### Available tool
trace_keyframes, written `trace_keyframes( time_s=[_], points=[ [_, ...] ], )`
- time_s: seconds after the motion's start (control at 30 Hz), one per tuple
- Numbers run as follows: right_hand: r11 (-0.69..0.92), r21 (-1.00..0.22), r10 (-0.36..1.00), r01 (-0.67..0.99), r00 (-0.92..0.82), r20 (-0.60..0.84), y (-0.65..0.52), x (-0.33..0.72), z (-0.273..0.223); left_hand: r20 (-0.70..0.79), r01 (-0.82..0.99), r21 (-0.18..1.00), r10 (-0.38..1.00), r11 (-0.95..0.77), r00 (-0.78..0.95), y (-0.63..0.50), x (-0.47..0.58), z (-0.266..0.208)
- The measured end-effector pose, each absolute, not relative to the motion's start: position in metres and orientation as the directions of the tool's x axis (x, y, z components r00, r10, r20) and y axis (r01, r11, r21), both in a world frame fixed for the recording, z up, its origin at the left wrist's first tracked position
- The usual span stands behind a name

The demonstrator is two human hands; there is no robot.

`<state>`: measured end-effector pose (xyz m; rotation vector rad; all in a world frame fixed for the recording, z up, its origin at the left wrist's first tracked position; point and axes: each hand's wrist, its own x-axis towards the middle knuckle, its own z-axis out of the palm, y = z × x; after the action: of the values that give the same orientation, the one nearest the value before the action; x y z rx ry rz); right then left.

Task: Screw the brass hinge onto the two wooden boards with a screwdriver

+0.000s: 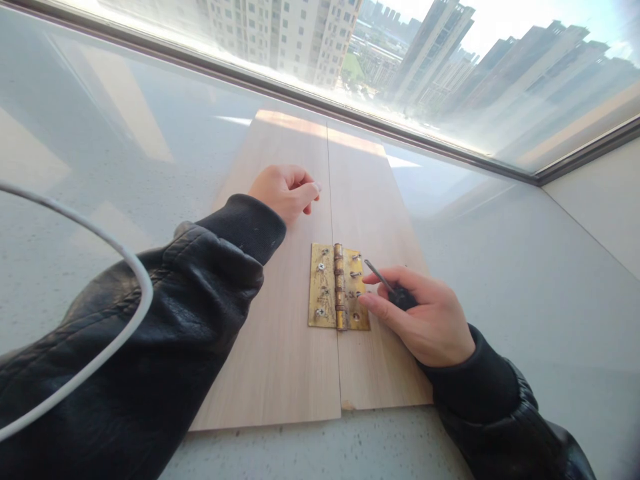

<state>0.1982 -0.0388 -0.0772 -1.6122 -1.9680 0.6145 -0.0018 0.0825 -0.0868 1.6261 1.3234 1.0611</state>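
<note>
A brass hinge [323,293] lies opened flat across the seam between two pale wooden boards [280,360]. Several screws stand in its holes; those in the right leaf stick up at a tilt. Just right of the hinge, my right hand [425,313] is closed around a screwdriver [400,297] with a dark handle, its shaft pointing up and left. My left hand [287,193] hovers over the left board, beyond the hinge, with thumb and fingertips pinched together. Whatever is in that pinch is too small to make out.
The boards lie on a speckled white sill [160,173]. A window frame [450,153] runs along the far side, with tall buildings outside. A white cable [143,287] curves over my left sleeve. The right board has a chipped near corner.
</note>
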Motion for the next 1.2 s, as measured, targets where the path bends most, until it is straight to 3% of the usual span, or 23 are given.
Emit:
trace_keyframes(
  time_s=[0.43,1.0,1.2],
  points=[
    [0.14,-0.681,0.986,0.719,-0.165,0.03,-0.0382,0.1946,-0.0708,0.138,0.358,0.917,0.983,-0.174,0.124,0.0823,-0.0032,-0.0872],
    [0.083,-0.627,0.996,0.775,-0.088,0.023,-0.0368,0.1956,-0.0713,0.116,0.379,0.913,0.986,-0.152,0.116,0.0808,-0.0056,-0.0848],
    [0.057,-0.709,0.996,0.703,-0.093,-0.012,-0.0373,0.1975,-0.072,0.122,0.386,0.908,0.984,-0.163,0.128,0.0802,-0.0054,-0.0848]
  ],
)
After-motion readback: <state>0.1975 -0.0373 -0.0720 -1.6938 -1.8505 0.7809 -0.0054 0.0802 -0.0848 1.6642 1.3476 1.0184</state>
